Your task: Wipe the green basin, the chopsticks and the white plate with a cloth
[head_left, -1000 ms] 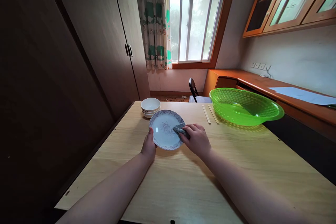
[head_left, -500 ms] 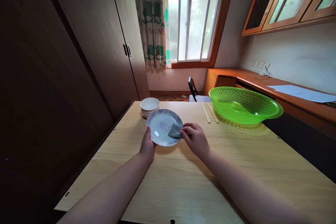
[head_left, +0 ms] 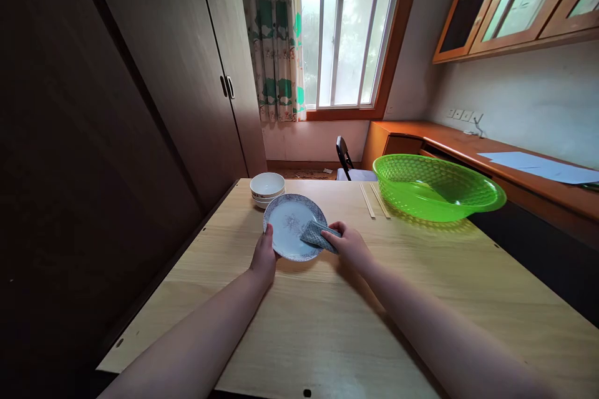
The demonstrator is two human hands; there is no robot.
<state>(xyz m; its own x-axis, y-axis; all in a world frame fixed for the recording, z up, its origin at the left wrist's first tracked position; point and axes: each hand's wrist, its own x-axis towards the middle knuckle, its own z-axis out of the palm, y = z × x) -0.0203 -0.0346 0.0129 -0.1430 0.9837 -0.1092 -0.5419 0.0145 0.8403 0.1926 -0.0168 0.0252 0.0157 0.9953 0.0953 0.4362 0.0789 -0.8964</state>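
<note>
My left hand (head_left: pixel 265 255) grips the lower left rim of a white plate (head_left: pixel 285 234) with a purple floral pattern, thumb on top and the other fingers hidden beneath. The plate is tilted toward me above the table. From the right, my right hand (head_left: pixel 349 245) pinches a folded grey-green cloth (head_left: pixel 314 234), which lies against the right part of the plate's face. Just behind the plate, a stack of white bowls (head_left: pixel 267 185) stands on the table.
Two pairs of light chopsticks (head_left: pixel 367 201) lie on the wooden table (head_left: pixel 281 336). A large green plastic basket (head_left: pixel 440 190) sits at the table's far right edge. Beyond are a folding chair (head_left: pixel 344 156) and an orange-brown desk (head_left: pixel 421 131); a dark wardrobe (head_left: pixel 154 75) lines the left.
My right hand has shifted slightly to the right and turned, and more of the cloth shows past the plate's rim. The plate has moved a little to the right with my left hand.
</note>
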